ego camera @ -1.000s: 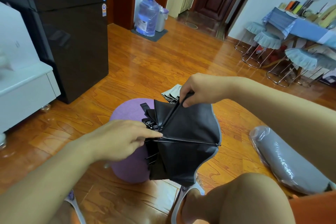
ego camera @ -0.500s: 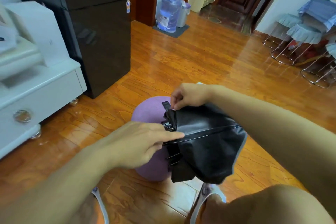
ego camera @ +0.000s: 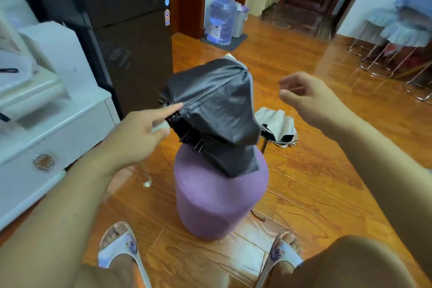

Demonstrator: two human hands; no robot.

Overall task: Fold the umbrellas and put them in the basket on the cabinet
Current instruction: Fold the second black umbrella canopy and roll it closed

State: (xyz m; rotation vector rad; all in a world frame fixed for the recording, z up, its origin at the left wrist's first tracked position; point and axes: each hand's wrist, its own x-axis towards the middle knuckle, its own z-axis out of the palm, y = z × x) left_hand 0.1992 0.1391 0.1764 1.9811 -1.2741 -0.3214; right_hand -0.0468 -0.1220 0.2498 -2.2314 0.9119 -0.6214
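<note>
So the right hand (ego camera: 311, 98) just let go. Half a second back it was pinching the top edge of the black umbrella (ego camera: 215, 119), now it's off to the 3 o'clock side, well apart from the fabric, fingers loosely curled around nothing. The left hand (ego camera: 138, 133) is the only one on it now: index finger stretched out along a rib at the canopy's 9 o'clock edge, the rest of the hand wrapped around what looks like a pale handle, though that part's a bit blurry.

The umbrella itself has come up compared to before. It's standing taller, its lower end over the purple stool (ego camera: 219, 199), canopy collapsed but floppy and not wrapped. My guess is the right hand is about to regrab to gather the flaps.

Second umbrella (ego camera: 278, 128), white-and-black, lies on the floor at roughly 4 o'clock from the black one, not yet handled. White cabinet (ego camera: 46, 138) is over at 9 o'clock; can't make out a basket on it.
</note>
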